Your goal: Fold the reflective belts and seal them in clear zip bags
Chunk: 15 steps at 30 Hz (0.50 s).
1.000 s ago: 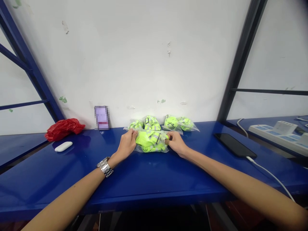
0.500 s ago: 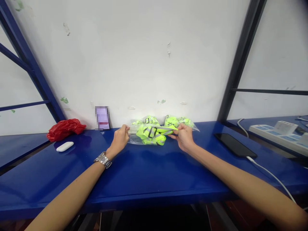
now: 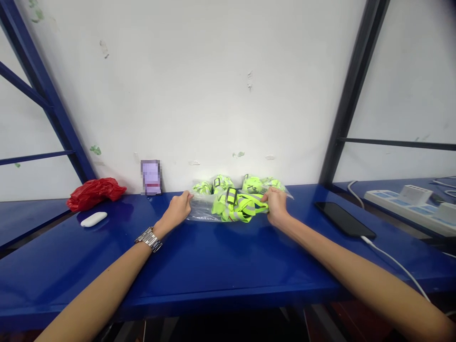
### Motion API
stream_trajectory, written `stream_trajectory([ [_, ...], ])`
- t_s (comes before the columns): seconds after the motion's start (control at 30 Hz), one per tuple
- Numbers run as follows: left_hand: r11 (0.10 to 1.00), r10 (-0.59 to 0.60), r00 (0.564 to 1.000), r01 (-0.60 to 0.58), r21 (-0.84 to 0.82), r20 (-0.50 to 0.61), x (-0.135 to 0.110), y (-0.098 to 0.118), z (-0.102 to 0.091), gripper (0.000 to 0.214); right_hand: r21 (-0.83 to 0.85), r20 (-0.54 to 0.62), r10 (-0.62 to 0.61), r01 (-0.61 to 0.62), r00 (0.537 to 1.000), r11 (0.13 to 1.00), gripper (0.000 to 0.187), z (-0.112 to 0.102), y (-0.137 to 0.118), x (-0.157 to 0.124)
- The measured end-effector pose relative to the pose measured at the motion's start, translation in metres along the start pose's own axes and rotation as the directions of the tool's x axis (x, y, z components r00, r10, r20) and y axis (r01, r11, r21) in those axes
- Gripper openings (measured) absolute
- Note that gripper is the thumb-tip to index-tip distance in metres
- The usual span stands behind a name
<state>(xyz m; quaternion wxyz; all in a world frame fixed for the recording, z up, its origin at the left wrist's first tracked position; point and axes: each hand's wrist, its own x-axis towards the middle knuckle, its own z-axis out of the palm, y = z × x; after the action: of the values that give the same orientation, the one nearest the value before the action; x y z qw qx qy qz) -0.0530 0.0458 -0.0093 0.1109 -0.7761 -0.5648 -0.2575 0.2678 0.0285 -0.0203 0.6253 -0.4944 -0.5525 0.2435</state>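
Observation:
My left hand (image 3: 180,206), with a metal watch at the wrist, pinches the left end of a clear plastic bag (image 3: 201,209) just above the table. My right hand (image 3: 276,204) is closed on a neon yellow-green reflective strap (image 3: 242,206) with grey bands and a black buckle. The strap is bunched up at the right end of the bag; how much of it is still inside I cannot tell. Behind it, against the wall, lie several similar strap bundles (image 3: 223,183) in clear bags.
On the blue table (image 3: 213,266), a red plastic bag (image 3: 96,194) and a white rounded case (image 3: 93,219) lie left. A phone with a lit, blurred screen (image 3: 151,176) leans on the wall. At right are a black phone (image 3: 345,219) on a white cable and a power strip (image 3: 409,209).
My right hand has pulled the strap rightward relative to the bag. More of the bag's left part is now bare of strap, while my left hand keeps its pinch.

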Motion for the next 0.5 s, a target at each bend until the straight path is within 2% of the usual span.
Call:
stream_trajectory([
  [0.13,0.999,0.02,0.996,-0.017,-0.039,0.083,-0.002,0.003,0.002,0.028,-0.126,-0.045,-0.012,0.006,0.999,0.992,0.021,-0.001,-0.01,-0.009],
  [0.2,0.998,0.025,0.995,-0.02,-0.057,0.093,-0.005,0.008,0.002,0.029,-0.249,0.012,-0.105,0.105,0.994,0.963,0.02,-0.002,-0.019,-0.016],
  [0.23,0.998,0.023,0.996,-0.017,-0.064,0.088,-0.007,0.011,0.002,0.029,-0.34,0.071,-0.192,0.205,0.979,0.918,0.029,-0.002,-0.025,-0.02],
  [0.27,0.997,0.019,0.997,-0.013,-0.07,0.079,-0.008,0.015,0.001,0.029,-0.421,0.154,-0.286,0.325,0.946,0.847,0.042,-0.002,-0.03,-0.024],
  [0.33,0.997,0.008,0.998,-0.003,-0.077,0.065,-0.012,0.023,0.0,0.028,-0.486,0.4,-0.399,0.561,0.825,0.67,0.059,-0.002,-0.038,-0.031],
  [0.4,0.997,0.006,0.998,-0.001,-0.076,0.063,-0.013,0.03,-0.004,0.028,-0.449,0.625,-0.361,0.697,0.692,0.559,0.059,-0.001,-0.041,-0.035],
  [0.43,0.997,0.008,0.998,-0.003,-0.074,0.063,-0.013,0.031,-0.006,0.028,-0.438,0.693,-0.311,0.722,0.65,0.535,0.057,-0.001,-0.041,-0.036],
  [0.47,0.997,0.013,0.998,-0.008,-0.073,0.063,-0.013,0.032,-0.009,0.027,-0.445,0.729,-0.261,0.728,0.633,0.522,0.055,-0.001,-0.039,-0.036],
  [0.5,0.997,0.021,0.998,-0.016,-0.074,0.061,-0.012,0.032,-0.012,0.027,-0.471,0.737,-0.22,0.719,0.639,0.511,0.055,-0.001,-0.036,-0.036],
])
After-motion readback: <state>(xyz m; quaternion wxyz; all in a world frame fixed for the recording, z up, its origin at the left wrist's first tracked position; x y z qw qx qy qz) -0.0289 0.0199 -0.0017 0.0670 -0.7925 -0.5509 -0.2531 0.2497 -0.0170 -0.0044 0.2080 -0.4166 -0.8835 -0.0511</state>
